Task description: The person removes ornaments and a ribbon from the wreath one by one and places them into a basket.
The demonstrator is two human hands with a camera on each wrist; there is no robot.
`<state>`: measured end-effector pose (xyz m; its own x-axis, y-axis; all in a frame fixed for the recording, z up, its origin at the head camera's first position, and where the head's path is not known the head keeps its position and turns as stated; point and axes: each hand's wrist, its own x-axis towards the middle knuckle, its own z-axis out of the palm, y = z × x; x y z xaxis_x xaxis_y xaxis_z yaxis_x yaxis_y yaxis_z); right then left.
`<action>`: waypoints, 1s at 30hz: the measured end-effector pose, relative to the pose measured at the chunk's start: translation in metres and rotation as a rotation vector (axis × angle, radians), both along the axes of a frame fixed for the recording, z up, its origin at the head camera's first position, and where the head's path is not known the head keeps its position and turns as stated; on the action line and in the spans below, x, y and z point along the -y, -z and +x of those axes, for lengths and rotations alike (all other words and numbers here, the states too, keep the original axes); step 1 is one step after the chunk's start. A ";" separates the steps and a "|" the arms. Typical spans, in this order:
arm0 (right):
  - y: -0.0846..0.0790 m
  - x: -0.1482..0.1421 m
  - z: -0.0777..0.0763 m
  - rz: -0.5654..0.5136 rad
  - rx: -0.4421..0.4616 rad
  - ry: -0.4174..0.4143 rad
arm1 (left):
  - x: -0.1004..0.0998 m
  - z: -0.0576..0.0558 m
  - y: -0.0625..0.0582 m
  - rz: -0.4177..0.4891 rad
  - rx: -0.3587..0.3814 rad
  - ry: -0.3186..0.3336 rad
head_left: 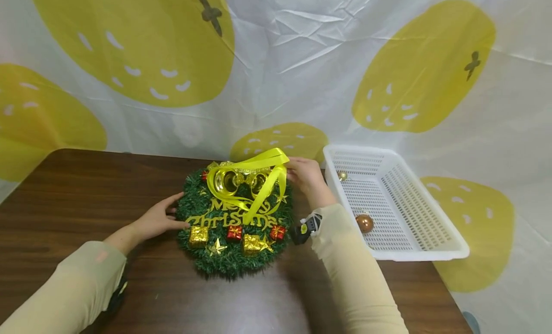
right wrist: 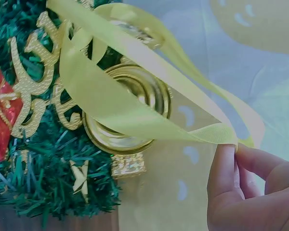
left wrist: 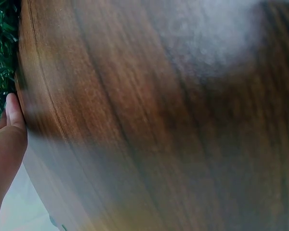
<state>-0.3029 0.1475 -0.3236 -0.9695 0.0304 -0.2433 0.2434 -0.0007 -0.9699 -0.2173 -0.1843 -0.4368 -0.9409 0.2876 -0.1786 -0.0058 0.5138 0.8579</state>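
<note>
A green tinsel Christmas wreath (head_left: 233, 264) lies on the table, with gold "Merry Christmas" lettering, stars and small red and gold gift boxes. Two gold bells (head_left: 226, 181) sit at its upper part. Over them loops a yellow ribbon (head_left: 258, 161). Between thumb and fingers, my right hand (right wrist: 253, 187) pinches that ribbon, drawn out to the side of the wreath in the right wrist view. My left hand (head_left: 159, 219) rests at the wreath's left edge, thumb and fingers spread against the tinsel. Only part of that hand shows in the left wrist view.
A white plastic basket (head_left: 431, 253) stands on the right side of the table (head_left: 86, 190). Inside it are a copper-coloured ball (head_left: 364, 223) and a small gold ball (head_left: 342, 175). A curtain (head_left: 297, 70) with yellow fruit prints hangs behind the table.
</note>
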 end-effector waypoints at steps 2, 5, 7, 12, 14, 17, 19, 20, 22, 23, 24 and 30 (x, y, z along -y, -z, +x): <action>-0.002 0.002 0.000 -0.010 -0.001 -0.010 | 0.000 0.000 0.001 -0.002 0.001 -0.002; -0.004 0.005 0.001 -0.027 -0.002 -0.051 | 0.001 0.000 0.001 -0.004 0.005 -0.004; -0.005 0.007 0.003 -0.024 -0.002 -0.086 | 0.000 0.000 0.001 -0.008 0.006 -0.006; -0.010 0.010 0.007 -0.014 0.000 -0.126 | -0.001 0.001 0.000 -0.013 -0.005 0.001; -0.011 0.009 0.008 -0.017 0.004 -0.128 | -0.002 0.001 0.000 -0.014 -0.008 0.005; -0.016 0.010 0.011 -0.027 0.005 -0.147 | -0.002 0.002 0.000 -0.010 -0.005 0.003; -0.020 0.012 0.012 -0.030 -0.008 -0.164 | -0.001 0.002 0.000 -0.009 -0.001 -0.001; -0.022 0.013 0.014 -0.032 -0.015 -0.168 | -0.001 0.001 0.000 -0.006 0.000 -0.002; -0.026 0.015 0.015 -0.050 -0.034 -0.174 | -0.001 0.001 0.000 -0.002 0.001 -0.005; -0.028 0.016 0.016 -0.052 -0.043 -0.175 | -0.001 0.001 0.000 -0.001 0.001 -0.003; -0.030 0.017 0.017 -0.057 -0.049 -0.173 | -0.001 0.001 0.000 -0.001 0.000 -0.001; -0.036 0.013 0.018 -0.070 -0.050 -0.161 | -0.002 0.000 0.000 -0.002 -0.004 0.002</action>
